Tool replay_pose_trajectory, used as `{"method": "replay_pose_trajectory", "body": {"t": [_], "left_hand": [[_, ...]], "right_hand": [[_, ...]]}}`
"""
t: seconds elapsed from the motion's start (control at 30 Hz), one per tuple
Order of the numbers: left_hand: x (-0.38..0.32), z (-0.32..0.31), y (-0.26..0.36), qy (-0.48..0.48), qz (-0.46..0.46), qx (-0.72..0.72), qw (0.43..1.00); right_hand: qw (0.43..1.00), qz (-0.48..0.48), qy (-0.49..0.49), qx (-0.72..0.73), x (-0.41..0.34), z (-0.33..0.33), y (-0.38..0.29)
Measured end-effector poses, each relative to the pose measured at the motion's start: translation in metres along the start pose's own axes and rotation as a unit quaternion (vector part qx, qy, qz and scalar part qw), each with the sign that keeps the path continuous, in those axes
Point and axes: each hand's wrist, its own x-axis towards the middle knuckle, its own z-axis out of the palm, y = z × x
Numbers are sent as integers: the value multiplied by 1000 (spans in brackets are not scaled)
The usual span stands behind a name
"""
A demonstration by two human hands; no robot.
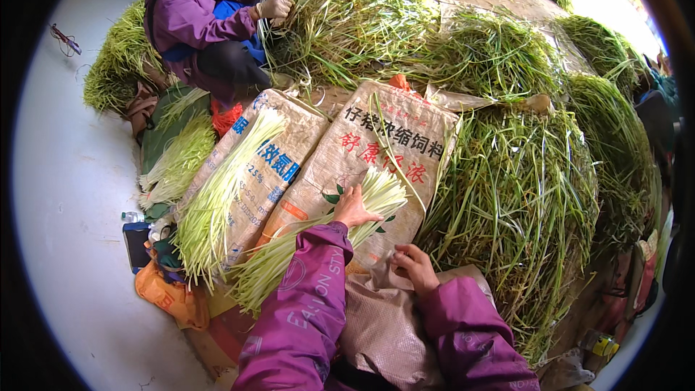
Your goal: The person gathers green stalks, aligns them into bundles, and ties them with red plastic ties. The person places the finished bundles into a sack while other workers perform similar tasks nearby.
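My left hand (355, 209) lies over a bunch of pale yellow-green leafy stalks, like garlic chives (383, 193), with fingers and thumb spread across it near its white ends. That bunch rests on a printed woven sack (320, 174), its leafy tips pointing down-left. My right hand (415, 267), fingers curled, is beside the lower edge of this sack, above a plain brownish woven sack (385, 320) over my lap; nothing shows in it. A second pile of pale stalks (228, 195) lies along another printed sack (277, 165) on the left.
A large heap of green stalks (510, 217) stands close on the right, more heaps (358, 27) ahead. A person in a purple jacket (190, 16) sits at upper left, handling stalks. Tied bunches (179, 168), an orange bag (168, 293) and a plastic bottle (132, 217) lie by the white wall.
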Motion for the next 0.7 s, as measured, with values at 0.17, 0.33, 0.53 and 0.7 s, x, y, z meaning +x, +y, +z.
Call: {"method": "replay_pose_trajectory", "body": {"t": [0.17, 0.33, 0.53, 0.7], "left_hand": [[5, 5, -12, -40, 6, -76, 996], [1, 18, -15, -109, 59, -187, 975], [-10, 30, -10, -213, 56, -318, 922], [-26, 10, -1, -210, 105, -347, 908]], "right_hand": [[991, -41, 85, 98, 46, 8, 14], [988, -5, 95, 124, 91, 18, 22], [977, -31, 70, 201, 92, 6, 29], [962, -75, -46, 260, 79, 7, 22]]}}
